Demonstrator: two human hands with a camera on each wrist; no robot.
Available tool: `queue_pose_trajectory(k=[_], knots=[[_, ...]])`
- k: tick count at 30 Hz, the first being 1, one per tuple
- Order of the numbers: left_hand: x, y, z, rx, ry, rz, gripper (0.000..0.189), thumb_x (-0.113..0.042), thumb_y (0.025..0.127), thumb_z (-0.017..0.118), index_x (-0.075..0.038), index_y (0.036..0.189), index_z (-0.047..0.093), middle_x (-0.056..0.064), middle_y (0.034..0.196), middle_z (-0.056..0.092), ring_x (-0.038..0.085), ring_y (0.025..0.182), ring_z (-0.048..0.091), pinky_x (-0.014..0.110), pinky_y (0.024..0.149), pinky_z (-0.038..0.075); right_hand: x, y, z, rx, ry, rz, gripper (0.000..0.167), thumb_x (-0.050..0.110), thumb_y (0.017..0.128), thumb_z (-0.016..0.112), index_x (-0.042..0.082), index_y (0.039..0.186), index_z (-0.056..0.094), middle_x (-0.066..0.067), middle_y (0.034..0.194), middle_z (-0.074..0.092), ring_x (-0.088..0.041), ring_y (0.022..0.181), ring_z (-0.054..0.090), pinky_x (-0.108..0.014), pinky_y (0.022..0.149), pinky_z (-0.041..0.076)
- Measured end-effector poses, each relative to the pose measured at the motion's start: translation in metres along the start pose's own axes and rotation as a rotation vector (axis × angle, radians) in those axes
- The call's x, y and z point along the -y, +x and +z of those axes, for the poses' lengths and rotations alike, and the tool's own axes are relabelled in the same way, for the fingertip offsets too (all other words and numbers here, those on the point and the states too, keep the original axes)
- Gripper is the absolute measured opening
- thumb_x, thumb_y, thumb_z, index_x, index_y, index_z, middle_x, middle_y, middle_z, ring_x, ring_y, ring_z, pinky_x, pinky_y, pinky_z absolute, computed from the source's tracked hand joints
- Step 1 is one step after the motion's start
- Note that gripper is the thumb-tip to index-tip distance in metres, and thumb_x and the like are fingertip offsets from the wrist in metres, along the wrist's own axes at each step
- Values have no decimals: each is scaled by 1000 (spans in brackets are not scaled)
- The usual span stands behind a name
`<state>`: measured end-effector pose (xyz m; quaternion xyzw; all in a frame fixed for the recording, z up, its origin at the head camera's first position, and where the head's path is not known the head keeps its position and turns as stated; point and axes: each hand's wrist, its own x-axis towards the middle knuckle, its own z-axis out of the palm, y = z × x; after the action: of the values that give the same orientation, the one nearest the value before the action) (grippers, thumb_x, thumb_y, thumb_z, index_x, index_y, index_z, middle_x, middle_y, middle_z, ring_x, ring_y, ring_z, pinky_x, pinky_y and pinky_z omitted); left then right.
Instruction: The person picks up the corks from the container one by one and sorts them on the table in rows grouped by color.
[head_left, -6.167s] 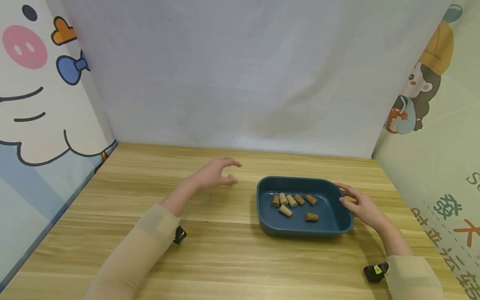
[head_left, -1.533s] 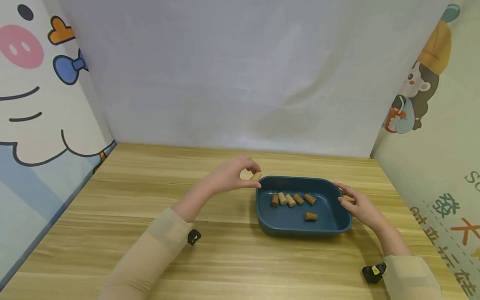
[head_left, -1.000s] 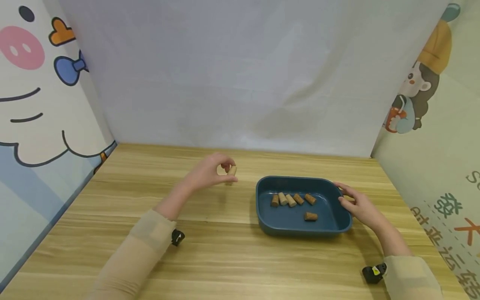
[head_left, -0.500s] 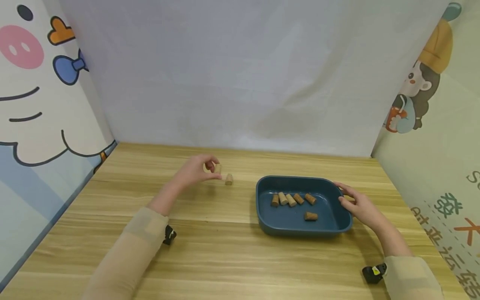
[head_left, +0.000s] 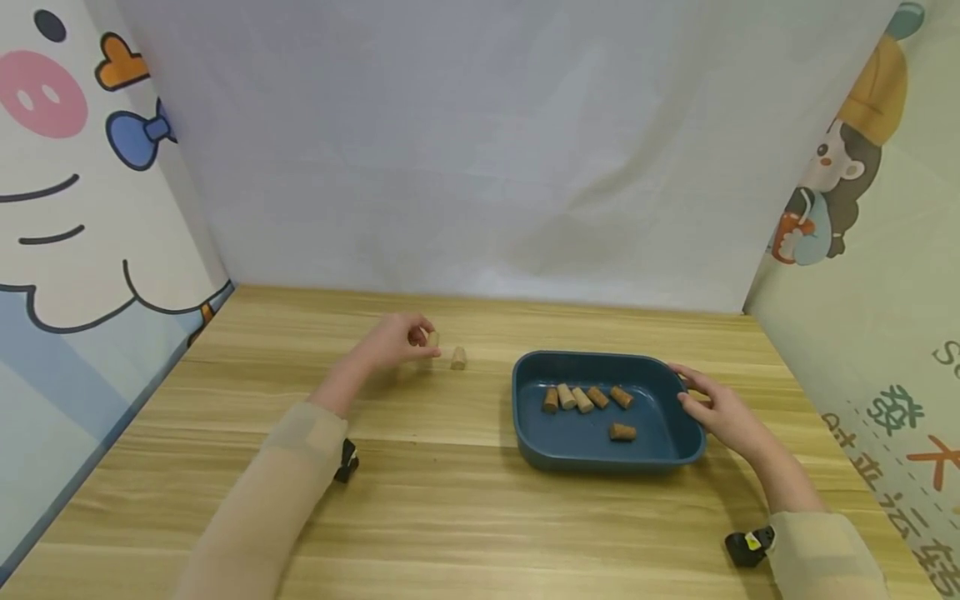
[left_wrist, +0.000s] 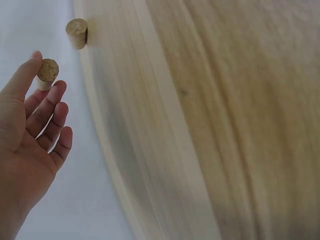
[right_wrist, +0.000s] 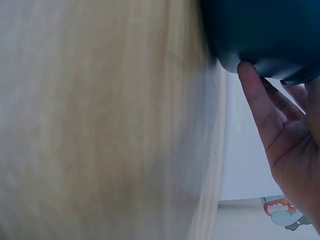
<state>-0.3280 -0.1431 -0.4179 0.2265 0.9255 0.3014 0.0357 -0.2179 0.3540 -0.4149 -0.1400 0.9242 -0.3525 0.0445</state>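
Note:
In the head view, my left hand (head_left: 392,342) pinches a pale cork (head_left: 432,339) upright between thumb and fingers, close over the table; whether it touches the wood I cannot tell. Just right of it another pale cork (head_left: 458,358) stands on its end. The left wrist view shows the held cork (left_wrist: 48,71) at the fingertips and the standing cork (left_wrist: 77,34) beyond. My right hand (head_left: 723,417) holds the right end of a dark blue rectangular tray (head_left: 611,465), thumb at the rim. Several brown and pale corks (head_left: 597,397) lie on their sides in the tray.
The wood-grain table (head_left: 450,517) runs back to a hanging white cloth (head_left: 480,167). Printed cartoon panels stand at the left (head_left: 82,192) and right (head_left: 862,292). A small black camera sits on each wrist.
One pale cork has left the tray in my left hand, which carried it leftward to beside the standing cork and then lowered it slightly. My right hand has stayed at the tray.

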Motion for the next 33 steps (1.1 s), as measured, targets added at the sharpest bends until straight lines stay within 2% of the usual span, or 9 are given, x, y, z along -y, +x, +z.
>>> queue_pose_trajectory(k=[8,11,19,23,33], knots=[[5,3,10,65,84,-20,38,-31,85,71,-3,109,63,5,86,64,17,78,57,34,75,49,-1,-1,2,-2,5,3,50,17,100,46,8,147,31,-37,134,40,-38,96,62,-29,54,49],[5,2,12,83,90,-27,38,-30,87,69,-1,110,63,5,83,63,16,75,55,34,75,48,0,-1,2,0,4,6,51,18,100,46,8,148,31,-37,135,39,-40,99,61,-28,55,49],[10,2,16,96,63,-67,45,-34,88,67,-1,118,61,5,86,61,17,76,53,37,77,48,3,-2,0,-3,-7,11,51,18,100,46,10,148,30,-35,135,40,-31,90,61,-30,53,46],[12,3,17,95,66,-66,46,-36,88,66,-1,118,61,6,85,60,18,77,53,37,78,48,3,-2,0,-5,-14,8,51,19,100,46,10,148,30,-35,135,40,-30,90,60,-29,53,45],[13,4,16,118,39,-63,51,-32,82,74,-1,120,59,3,82,58,15,73,50,33,74,46,2,-2,1,-1,-9,12,51,19,101,46,10,148,30,-35,135,40,-24,78,58,-30,51,45]])
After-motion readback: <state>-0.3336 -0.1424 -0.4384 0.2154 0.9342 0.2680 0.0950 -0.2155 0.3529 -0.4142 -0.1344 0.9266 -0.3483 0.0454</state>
